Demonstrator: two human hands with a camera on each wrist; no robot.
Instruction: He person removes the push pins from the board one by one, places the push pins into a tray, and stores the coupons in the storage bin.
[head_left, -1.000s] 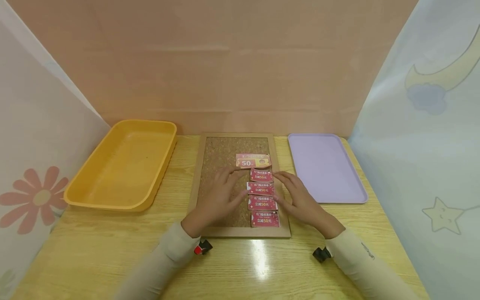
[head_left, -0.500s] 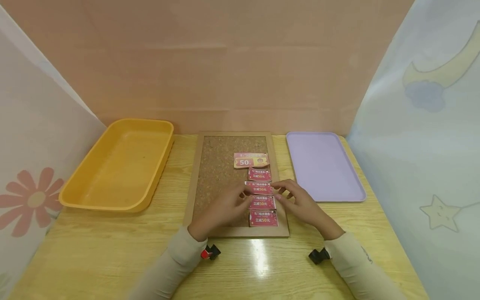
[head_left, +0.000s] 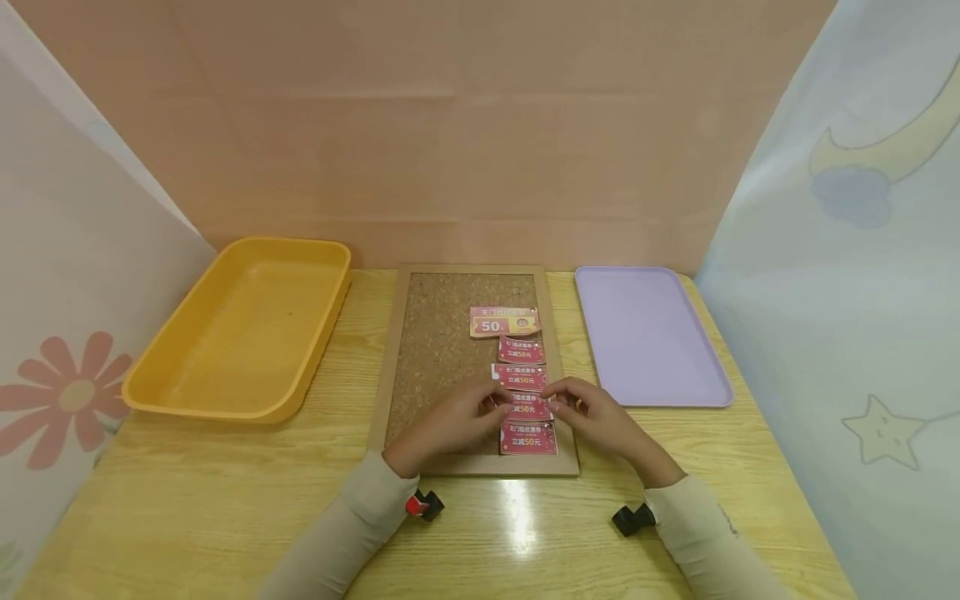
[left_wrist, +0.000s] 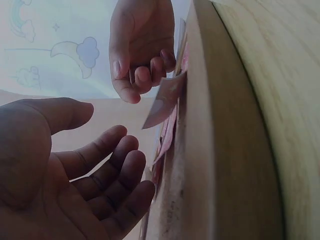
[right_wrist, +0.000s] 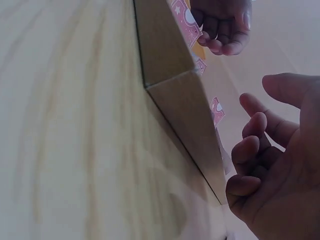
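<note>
The left hand (head_left: 463, 417) and right hand (head_left: 602, 419), fingers loosely bent and holding nothing, flank the fourth coupon (head_left: 531, 407) down the corkboard (head_left: 438, 333). The left wrist view reveals a jutting coupon (left_wrist: 165, 101); only the head view shows all five coupons (head_left: 521, 378) in a column.

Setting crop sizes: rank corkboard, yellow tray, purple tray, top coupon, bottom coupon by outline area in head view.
1. Corkboard, partly covered
2. Yellow tray
3. Purple tray
4. Top coupon and bottom coupon: too alike to rank; the bottom one lies nearer the camera.
</note>
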